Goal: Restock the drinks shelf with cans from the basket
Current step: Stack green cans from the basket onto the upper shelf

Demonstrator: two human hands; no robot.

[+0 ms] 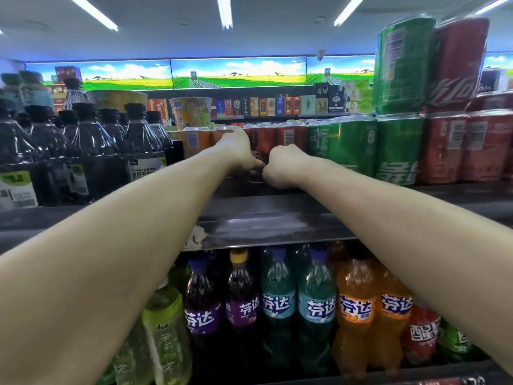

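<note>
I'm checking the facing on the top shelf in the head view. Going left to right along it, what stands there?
Dark bottles → orange cans → the left hand and right hand reaching in at the dark red cans → green cans → red cola cans.
</note>
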